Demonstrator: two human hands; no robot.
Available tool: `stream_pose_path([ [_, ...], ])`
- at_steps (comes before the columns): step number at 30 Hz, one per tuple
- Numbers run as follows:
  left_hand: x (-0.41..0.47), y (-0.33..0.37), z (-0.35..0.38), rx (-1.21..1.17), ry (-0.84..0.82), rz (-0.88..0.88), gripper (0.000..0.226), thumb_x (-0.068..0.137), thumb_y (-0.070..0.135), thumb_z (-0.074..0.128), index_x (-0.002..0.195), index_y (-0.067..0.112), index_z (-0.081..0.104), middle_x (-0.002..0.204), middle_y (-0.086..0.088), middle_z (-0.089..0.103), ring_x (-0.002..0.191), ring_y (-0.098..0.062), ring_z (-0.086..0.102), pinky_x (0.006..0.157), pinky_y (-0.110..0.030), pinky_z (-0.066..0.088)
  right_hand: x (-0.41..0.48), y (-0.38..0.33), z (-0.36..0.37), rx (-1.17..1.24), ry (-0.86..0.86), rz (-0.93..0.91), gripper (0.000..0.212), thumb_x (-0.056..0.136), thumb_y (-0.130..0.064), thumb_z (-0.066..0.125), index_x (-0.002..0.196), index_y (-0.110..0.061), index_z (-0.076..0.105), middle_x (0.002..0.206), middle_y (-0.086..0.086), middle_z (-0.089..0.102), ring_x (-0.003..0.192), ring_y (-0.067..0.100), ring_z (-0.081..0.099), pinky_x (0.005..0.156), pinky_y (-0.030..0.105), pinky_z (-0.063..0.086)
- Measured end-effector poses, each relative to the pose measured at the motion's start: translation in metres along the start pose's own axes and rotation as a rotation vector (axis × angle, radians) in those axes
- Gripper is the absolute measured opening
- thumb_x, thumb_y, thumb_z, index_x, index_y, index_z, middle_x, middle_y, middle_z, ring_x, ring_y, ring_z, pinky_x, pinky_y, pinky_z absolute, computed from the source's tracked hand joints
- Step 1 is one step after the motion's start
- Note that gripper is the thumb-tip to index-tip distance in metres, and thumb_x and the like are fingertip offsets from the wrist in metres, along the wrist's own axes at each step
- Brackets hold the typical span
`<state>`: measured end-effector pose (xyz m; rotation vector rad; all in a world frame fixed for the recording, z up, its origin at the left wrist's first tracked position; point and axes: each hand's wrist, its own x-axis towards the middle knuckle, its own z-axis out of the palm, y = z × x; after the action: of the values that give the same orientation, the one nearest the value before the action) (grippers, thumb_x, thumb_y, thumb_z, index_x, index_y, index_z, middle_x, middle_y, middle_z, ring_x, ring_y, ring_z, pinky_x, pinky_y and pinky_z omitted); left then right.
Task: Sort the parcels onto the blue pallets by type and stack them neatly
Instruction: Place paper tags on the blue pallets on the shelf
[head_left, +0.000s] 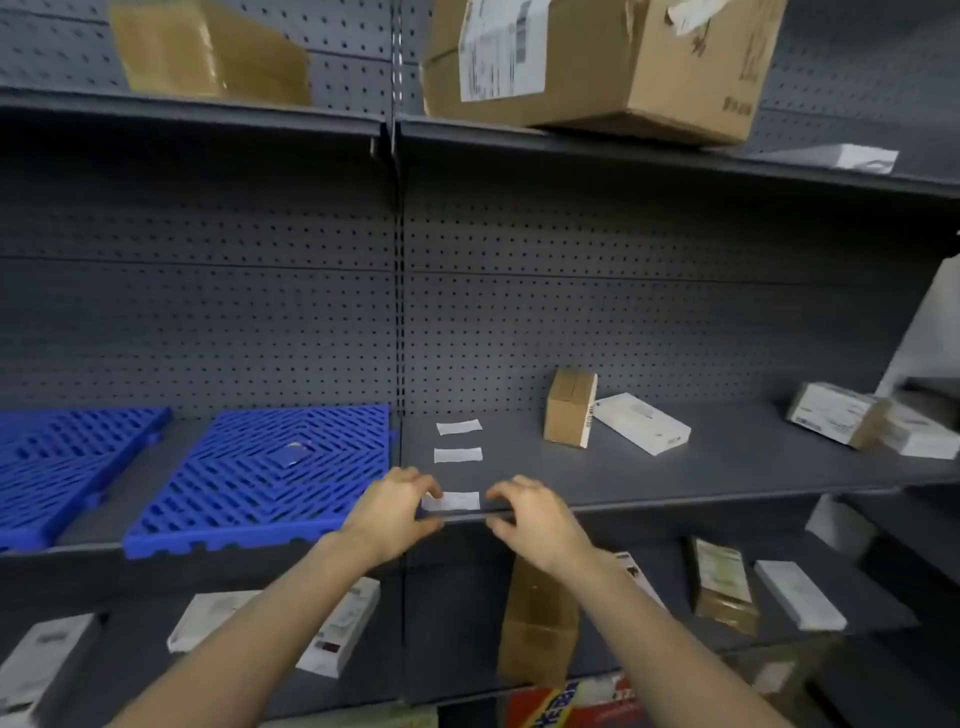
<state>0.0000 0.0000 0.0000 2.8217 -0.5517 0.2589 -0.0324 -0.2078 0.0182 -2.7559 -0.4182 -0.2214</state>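
Observation:
Two blue pallets (270, 470) (62, 467) lie bare on the left half of the middle shelf. On the right half stand a small brown box (570, 408) and a flat white box (641, 423) leaning against it. Further right sit two more label-covered parcels (831, 421) (917, 434). My left hand (395, 512) and my right hand (535, 519) hover at the shelf's front edge, fingers bent, holding nothing. Between them lies a white paper strip (457, 500); my left fingertips reach its left end.
Two more paper strips (458, 427) (457, 454) lie behind the first. Large cardboard boxes (597, 67) (208, 52) sit on the upper shelf (675, 156), one overhanging its edge. The lower shelf holds white boxes (343, 629) (800, 592) and brown parcels (540, 623) (722, 587).

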Motion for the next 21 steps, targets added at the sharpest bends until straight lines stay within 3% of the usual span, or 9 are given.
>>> stream_pose_path([
  [6, 0.045, -0.016, 0.029, 0.058, -0.017, -0.077, 0.035, 0.088, 0.037, 0.061, 0.12, 0.024, 0.056, 0.117, 0.0, 0.059, 0.115, -0.02, 0.049, 0.093, -0.031, 0.041, 0.06, 0.032, 0.034, 0.008, -0.065, 0.052, 0.036, 0.095, -0.034, 0.05, 0.128, -0.02, 0.055, 0.124, 0.002, 0.054, 0.115, 0.021, 0.051, 0.098, 0.034, 0.045],
  [9, 0.058, -0.023, 0.035, 0.02, -0.089, -0.13, 0.032, 0.082, 0.031, 0.067, 0.113, 0.027, 0.06, 0.107, 0.0, 0.061, 0.104, -0.019, 0.054, 0.086, -0.032, 0.047, 0.085, 0.044, 0.048, -0.041, -0.091, 0.059, 0.042, 0.093, -0.041, 0.051, 0.13, -0.019, 0.054, 0.125, 0.006, 0.051, 0.119, 0.024, 0.045, 0.1, 0.037, 0.041],
  [16, 0.066, -0.037, 0.038, -0.142, -0.106, -0.128, 0.021, 0.07, 0.026, 0.076, 0.085, 0.033, 0.064, 0.093, 0.01, 0.057, 0.082, -0.005, 0.056, 0.072, -0.02, 0.045, 0.111, 0.049, 0.063, 0.067, -0.065, -0.04, 0.014, 0.087, -0.031, 0.063, 0.096, -0.021, 0.062, 0.11, -0.001, 0.054, 0.105, 0.017, 0.048, 0.09, 0.03, 0.044],
  [21, 0.07, -0.041, 0.028, -0.31, -0.066, -0.155, 0.031, 0.068, 0.009, 0.08, 0.071, 0.032, 0.059, 0.083, 0.008, 0.063, 0.072, -0.003, 0.06, 0.064, -0.013, 0.047, 0.126, 0.047, 0.057, 0.282, -0.17, 0.04, 0.006, 0.084, -0.022, 0.067, 0.083, -0.024, 0.062, 0.083, -0.008, 0.065, 0.079, 0.01, 0.063, 0.077, 0.028, 0.055],
])
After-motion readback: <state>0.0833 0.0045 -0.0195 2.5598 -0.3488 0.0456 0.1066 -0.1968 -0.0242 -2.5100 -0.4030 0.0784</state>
